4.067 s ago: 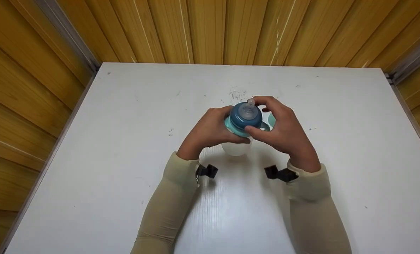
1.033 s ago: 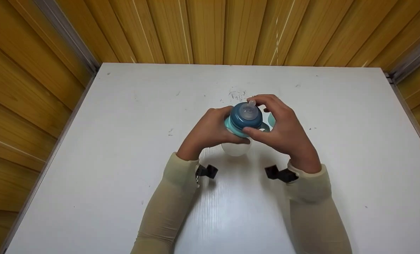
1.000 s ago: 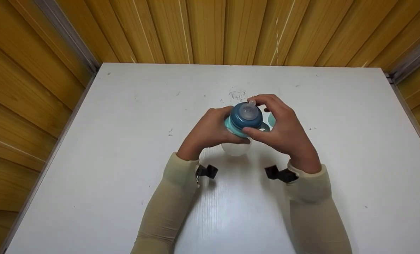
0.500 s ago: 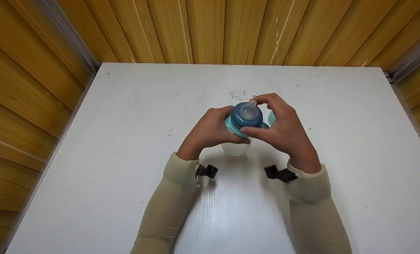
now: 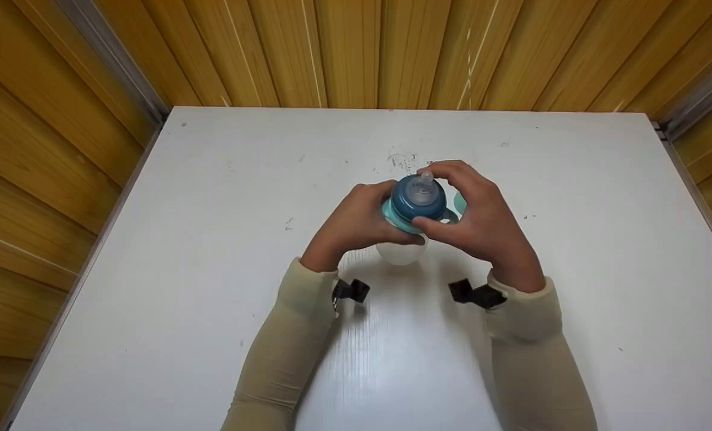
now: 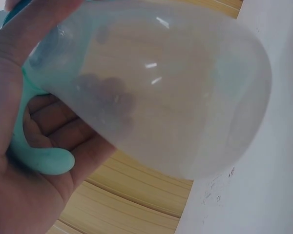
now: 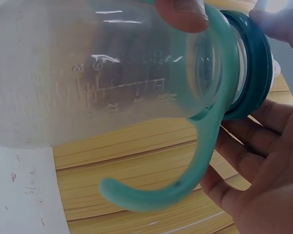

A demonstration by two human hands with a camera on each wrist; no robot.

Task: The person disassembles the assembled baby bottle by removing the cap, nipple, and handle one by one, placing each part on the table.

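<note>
A baby bottle [image 5: 402,254] with a clear body stands upright between my hands in the head view, tilted slightly. Its dark teal screw collar [image 5: 410,206] carries a clear nipple [image 5: 422,190]. Around the neck runs a mint handle ring, with a curved handle [image 7: 151,197] showing in the right wrist view. My left hand [image 5: 362,218] grips the bottle at the neck, thumb on the near side. With thumb and fingers, my right hand [image 5: 481,218] holds the collar from the right. Measuring marks show on the body [image 7: 102,87]; some fingertips are hidden behind the bottle.
A mint-coloured piece [image 5: 460,202], mostly hidden by the right hand, lies on the white table [image 5: 182,269]. Wood-patterned panels [image 5: 350,54] stand behind the table and at both sides. A black wrist camera mount is strapped to each sleeve.
Across these frames my right thumb and fingers shift slightly back and forth around the collar, and the nipple tip moves a little. My left hand and the bottle body stay in place.
</note>
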